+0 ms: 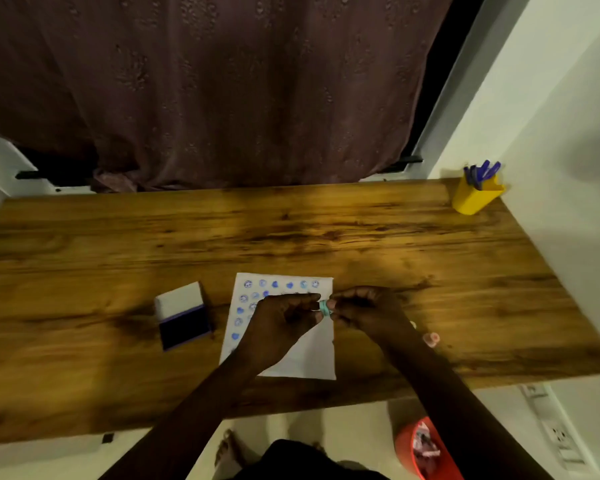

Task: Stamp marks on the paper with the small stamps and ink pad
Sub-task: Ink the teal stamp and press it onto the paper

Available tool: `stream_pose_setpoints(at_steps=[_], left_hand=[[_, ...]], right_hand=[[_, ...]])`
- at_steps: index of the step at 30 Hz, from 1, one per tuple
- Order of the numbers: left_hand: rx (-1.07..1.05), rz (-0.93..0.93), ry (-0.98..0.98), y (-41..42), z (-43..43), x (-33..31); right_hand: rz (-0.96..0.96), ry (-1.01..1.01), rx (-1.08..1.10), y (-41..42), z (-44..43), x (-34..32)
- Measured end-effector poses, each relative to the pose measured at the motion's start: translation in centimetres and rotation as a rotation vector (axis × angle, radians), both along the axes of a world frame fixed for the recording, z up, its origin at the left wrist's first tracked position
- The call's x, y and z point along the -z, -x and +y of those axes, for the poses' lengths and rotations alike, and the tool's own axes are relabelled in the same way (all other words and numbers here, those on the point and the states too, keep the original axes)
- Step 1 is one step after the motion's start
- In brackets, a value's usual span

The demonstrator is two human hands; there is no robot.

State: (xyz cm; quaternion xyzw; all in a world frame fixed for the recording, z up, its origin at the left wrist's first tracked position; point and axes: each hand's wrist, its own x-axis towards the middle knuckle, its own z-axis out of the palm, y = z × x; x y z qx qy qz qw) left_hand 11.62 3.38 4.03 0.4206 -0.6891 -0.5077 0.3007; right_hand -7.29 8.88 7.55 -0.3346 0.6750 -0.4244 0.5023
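A white paper lies on the wooden table, with several blue stamp marks along its top and left side. Above its right part, my left hand and my right hand meet, both pinching a small teal stamp between their fingertips. The ink pad lies open to the left of the paper, its white lid raised behind the dark pad. A small pink stamp lies on the table to the right of my right wrist.
A yellow cup with blue pens stands at the table's far right corner by the white wall. A dark curtain hangs behind the table. An orange bin sits on the floor under the near right edge.
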Motion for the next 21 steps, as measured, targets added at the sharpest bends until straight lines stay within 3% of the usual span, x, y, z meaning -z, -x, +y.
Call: stream_pose_setpoints(at_steps=[4, 8, 21], left_hand=[[-0.039, 0.059, -0.022, -2.9, -0.4, -0.9], [-0.125, 0.223, -0.169, -5.6, -0.3, -0.3], [-0.383, 0.276, -0.21, -15.3, -0.1, 0.8]], right_hand=[[-0.153, -0.003, -0.069, -2.2, -1.5, 0.1], [-0.214, 0.0, -0.139, -4.7, -2.6, 0.2], [0.183, 0.147, -0.393, -11.5, -7.0, 0.0]])
